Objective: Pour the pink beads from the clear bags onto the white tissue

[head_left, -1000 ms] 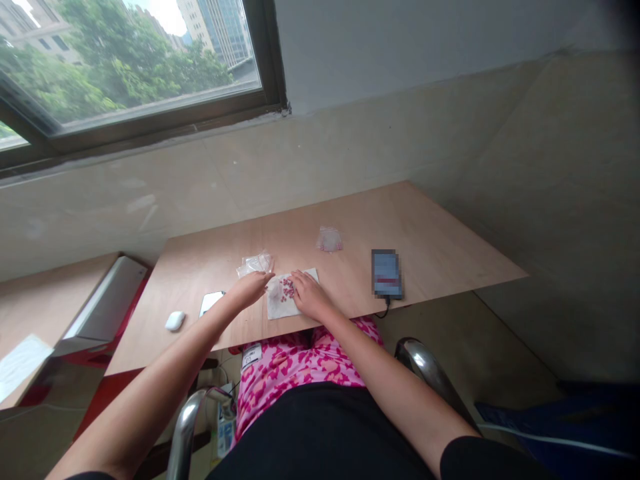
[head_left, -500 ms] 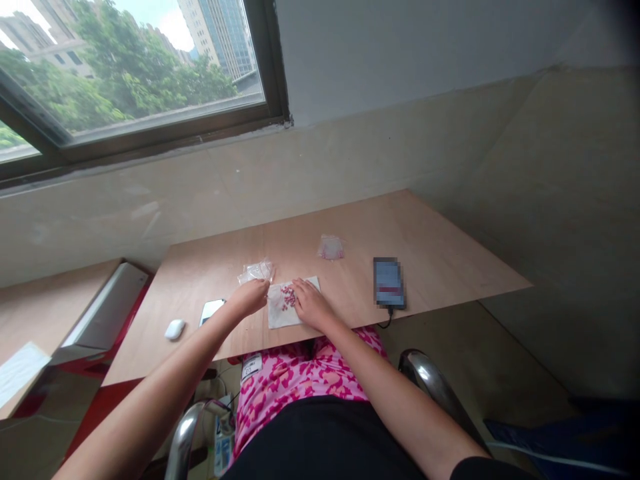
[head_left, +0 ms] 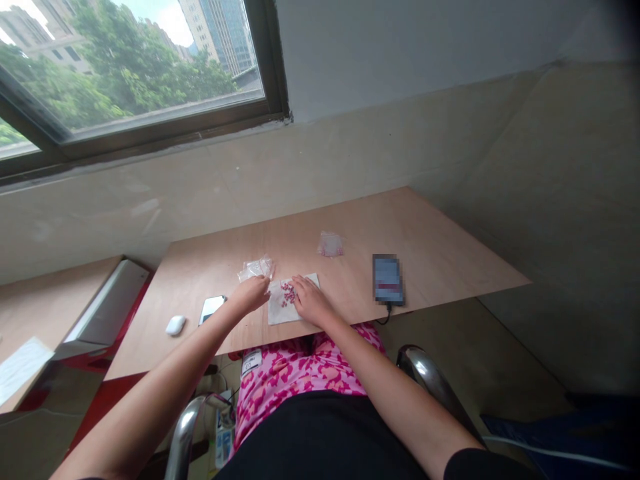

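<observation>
The left hand (head_left: 254, 294) sits at nine o'clock of the loose pink beads (head_left: 287, 294), fingers curled inward at the edge of the white cloth (head_left: 280, 315) under the pile; whether anything is pinched there, I cannot tell. At three o'clock the right hand (head_left: 311, 302) lies loosely open on the cloth, fingers extended beside the beads. Clear plastic bags (head_left: 256, 268) lie at ten o'clock, a small clear bag with pink contents (head_left: 331, 245) past one o'clock. A second ago the left fingers stretched farther forward; the right hand looks little changed
</observation>
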`<state>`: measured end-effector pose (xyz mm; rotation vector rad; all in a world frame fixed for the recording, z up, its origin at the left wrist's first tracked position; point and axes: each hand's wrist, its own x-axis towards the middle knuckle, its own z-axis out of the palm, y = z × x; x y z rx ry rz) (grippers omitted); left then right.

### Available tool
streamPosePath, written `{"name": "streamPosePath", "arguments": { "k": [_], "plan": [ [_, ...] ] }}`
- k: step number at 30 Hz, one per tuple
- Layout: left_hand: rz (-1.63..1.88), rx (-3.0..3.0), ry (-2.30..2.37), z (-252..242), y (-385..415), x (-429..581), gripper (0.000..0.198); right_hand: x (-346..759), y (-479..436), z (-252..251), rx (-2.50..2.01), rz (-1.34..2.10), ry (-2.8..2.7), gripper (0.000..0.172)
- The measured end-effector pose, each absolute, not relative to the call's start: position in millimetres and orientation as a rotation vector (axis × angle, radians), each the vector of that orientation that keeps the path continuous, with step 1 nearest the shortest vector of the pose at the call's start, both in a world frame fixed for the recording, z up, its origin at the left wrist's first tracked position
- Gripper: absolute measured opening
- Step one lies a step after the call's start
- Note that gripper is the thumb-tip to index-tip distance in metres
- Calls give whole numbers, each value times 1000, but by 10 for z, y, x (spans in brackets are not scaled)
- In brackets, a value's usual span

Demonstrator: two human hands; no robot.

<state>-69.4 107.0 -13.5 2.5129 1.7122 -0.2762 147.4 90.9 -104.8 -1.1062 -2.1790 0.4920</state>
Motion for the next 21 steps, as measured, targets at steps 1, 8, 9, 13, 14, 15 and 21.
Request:
{"name": "streamPosePath", "arguments": {
  "k": [1, 8, 9, 13, 14, 15, 21],
  "plan": [
    [-288, 2507, 1718, -132, 1072, -690, 17, 1474, 909, -1049, -1107, 488, -2180, 52],
    [-348, 2438, 1763, -137, 1088, -705, 13, 1473, 908, -1049, -1110, 487, -2178, 50],
    [-346, 2426, 1765, -139, 1087, -709, 12, 1474, 907, -1046, -1111, 488, -2179, 50],
    [-305, 2380, 1764, -136, 1080, -744, 25, 1474, 904, -1036, -1117, 496, -2182, 51],
    [-290, 2361, 1765, -129, 1080, -759, 34, 1472, 905, -1036, -1116, 501, -2182, 51],
    [-257, 2325, 1766, -118, 1078, -777, 43, 1471, 907, -1037, -1113, 507, -2181, 52],
    [381, 1750, 1695, -51, 967, -897, 50, 1479, 959, -1046, -1096, 641, -2094, 54]
  ]
}}
